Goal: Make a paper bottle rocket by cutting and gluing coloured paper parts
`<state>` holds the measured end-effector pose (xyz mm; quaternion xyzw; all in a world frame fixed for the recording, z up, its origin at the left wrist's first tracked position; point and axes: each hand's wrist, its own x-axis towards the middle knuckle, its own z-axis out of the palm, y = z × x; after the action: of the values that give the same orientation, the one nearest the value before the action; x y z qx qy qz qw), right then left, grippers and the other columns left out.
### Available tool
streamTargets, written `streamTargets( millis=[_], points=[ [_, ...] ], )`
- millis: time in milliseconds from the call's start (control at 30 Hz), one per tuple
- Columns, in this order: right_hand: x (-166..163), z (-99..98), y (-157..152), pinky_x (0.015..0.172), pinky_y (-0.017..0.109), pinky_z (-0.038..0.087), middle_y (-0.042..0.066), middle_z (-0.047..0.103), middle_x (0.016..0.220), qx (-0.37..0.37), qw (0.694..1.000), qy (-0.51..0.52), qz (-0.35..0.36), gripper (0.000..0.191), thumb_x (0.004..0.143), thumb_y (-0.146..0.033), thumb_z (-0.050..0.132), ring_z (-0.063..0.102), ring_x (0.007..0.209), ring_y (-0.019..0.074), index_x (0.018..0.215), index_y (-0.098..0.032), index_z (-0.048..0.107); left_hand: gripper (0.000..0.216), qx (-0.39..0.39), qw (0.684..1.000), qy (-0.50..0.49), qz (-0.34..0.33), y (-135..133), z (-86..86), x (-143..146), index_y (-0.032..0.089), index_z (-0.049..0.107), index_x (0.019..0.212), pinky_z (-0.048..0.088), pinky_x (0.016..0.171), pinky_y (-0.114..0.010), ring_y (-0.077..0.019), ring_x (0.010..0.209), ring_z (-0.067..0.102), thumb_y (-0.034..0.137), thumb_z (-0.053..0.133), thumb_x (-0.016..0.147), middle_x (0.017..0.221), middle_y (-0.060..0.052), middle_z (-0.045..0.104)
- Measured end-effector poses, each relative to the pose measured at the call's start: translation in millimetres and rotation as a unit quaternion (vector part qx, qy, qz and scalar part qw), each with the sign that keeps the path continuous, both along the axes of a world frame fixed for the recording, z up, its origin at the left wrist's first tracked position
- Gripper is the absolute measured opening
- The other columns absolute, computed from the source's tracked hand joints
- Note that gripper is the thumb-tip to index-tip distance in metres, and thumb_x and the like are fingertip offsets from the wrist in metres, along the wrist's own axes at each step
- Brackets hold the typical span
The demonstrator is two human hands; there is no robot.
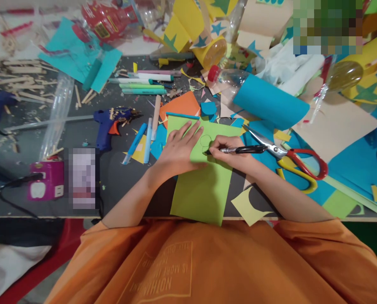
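A sheet of light green paper (201, 190) lies on the dark table in front of me, reaching to its near edge. My left hand (184, 147) rests flat on its upper left part, fingers stretched out. Between thumb and fingers my right hand (228, 150) grips a black pen (250, 149), its tip at the paper. A small drawn circle (206, 140) shows just above the tip, with more lines below it, partly hidden by the hand. Scissors with red and yellow handles (283, 152) lie open to the right of my right hand.
Left of the paper lie blue markers (135, 143), a blue glue gun (108, 124) and a purple box with a cable (46, 180). Beyond are several pens (144, 86), a blue-wrapped plastic bottle (264, 99) and wood sticks (27, 80). Paper scraps (250, 206) surround the right forearm.
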<state>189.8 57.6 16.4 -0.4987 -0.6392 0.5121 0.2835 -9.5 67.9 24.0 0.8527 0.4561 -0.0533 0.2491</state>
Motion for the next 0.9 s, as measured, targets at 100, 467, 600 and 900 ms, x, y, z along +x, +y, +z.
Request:
streamTargets(
  millis=[100, 467, 600, 900],
  points=[
    [-0.2, -0.3, 0.5, 0.051, 0.025, 0.032, -0.004, 0.047, 0.052, -0.015, 1.000, 0.015, 0.011, 0.018, 0.070, -0.031, 0.056, 0.039, 0.050, 0.0092, 0.057, -0.022, 0.047, 0.099, -0.010, 1.000, 0.016, -0.003, 0.8, 1.9, 1.0, 0.015, 0.024, 0.158, 0.022, 0.121, -0.052, -0.0378, 0.155, 0.015, 0.061, 0.067, 0.081, 0.168, -0.016, 0.018],
    [1.2, 0.5, 0.8, 0.049, 0.025, 0.029, -0.005, 0.045, 0.049, -0.018, 0.998, 0.037, 0.047, 0.021, 0.070, -0.032, 0.055, 0.035, 0.048, 0.0084, 0.055, -0.022, 0.045, 0.097, -0.004, 1.000, 0.010, -0.009, 1.6, 2.8, 0.8, 0.017, 0.025, 0.158, 0.024, 0.120, -0.051, -0.0379, 0.155, 0.017, 0.060, 0.066, 0.082, 0.168, -0.016, 0.019],
    [1.4, -0.5, 0.4, 0.050, 0.024, 0.031, -0.004, 0.048, 0.050, -0.029, 0.999, 0.031, 0.025, 0.018, 0.070, -0.032, 0.055, 0.039, 0.050, 0.0090, 0.057, -0.022, 0.047, 0.101, -0.018, 0.999, 0.027, -0.008, 2.1, 4.9, 1.7, 0.016, 0.023, 0.159, 0.023, 0.121, -0.050, -0.0384, 0.155, 0.014, 0.060, 0.068, 0.080, 0.168, -0.016, 0.016],
    [2.1, 3.1, 2.4, 0.049, 0.024, 0.029, -0.004, 0.047, 0.051, -0.025, 0.996, 0.033, 0.073, 0.020, 0.070, -0.031, 0.054, 0.036, 0.049, 0.0078, 0.055, -0.021, 0.047, 0.100, -0.032, 0.999, 0.040, -0.012, 2.5, 7.5, 2.7, 0.014, 0.020, 0.159, 0.019, 0.122, -0.050, -0.0371, 0.156, 0.011, 0.062, 0.063, 0.083, 0.169, -0.014, 0.012]
  ],
)
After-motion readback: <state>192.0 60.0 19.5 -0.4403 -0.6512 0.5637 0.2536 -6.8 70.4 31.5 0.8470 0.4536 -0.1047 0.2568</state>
